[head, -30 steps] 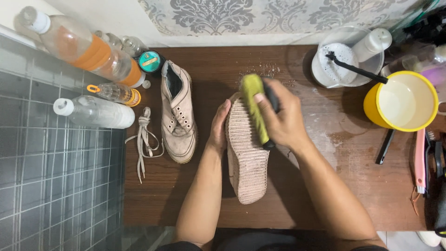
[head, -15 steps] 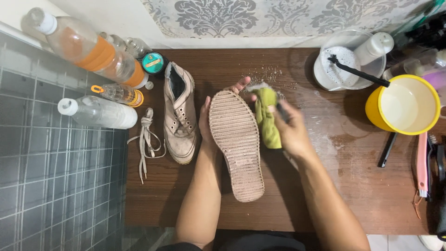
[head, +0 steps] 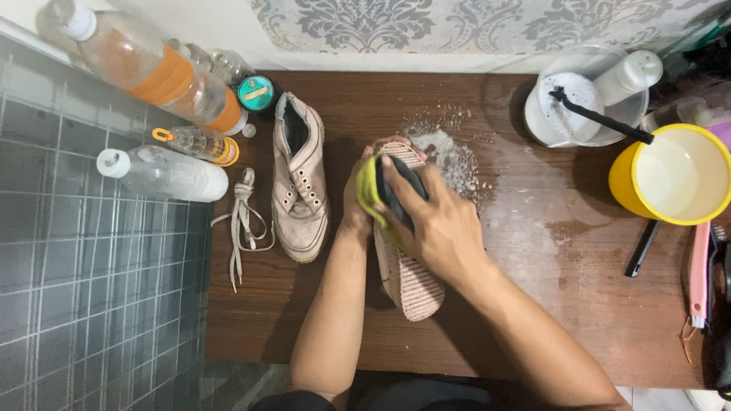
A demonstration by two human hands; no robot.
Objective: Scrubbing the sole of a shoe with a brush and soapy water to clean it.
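1. Along the left edge I see grey tiles [head: 84, 266], and on them a large bottle with orange liquid [head: 148, 72], a small bottle with an orange cap ring [head: 194, 143] and a clear bottle with a white cap [head: 164, 173], all lying on their sides.
2. Just right of the bottles, on the brown wooden table [head: 579, 304], lie a teal round tin [head: 255, 93] and a loose pale shoelace [head: 242, 217].
3. Beside the lace I see a beige shoe [head: 298, 179] sitting upright with its opening up and its eyelets bare.
4. My left hand [head: 356, 209] is wrapped around the edge of a second shoe, turned sole up [head: 407, 281], holding it steady near the middle of the table.
5. My right hand [head: 430, 224] is closed around a yellow-green brush with a dark back [head: 384, 194], pressed onto the upper half of that ribbed sole.
6. White foam [head: 449, 156] is spattered on the wood just past the toe.
7. Further right I see a clear bowl of suds [head: 579, 103] with a black-handled brush [head: 601, 118] resting in it and a white bottle [head: 628, 76] leaning there.
8. At the far right stands a yellow cup of water [head: 670, 179], with a black stick [head: 643, 247] and a pink tool [head: 699, 274] lying near it.
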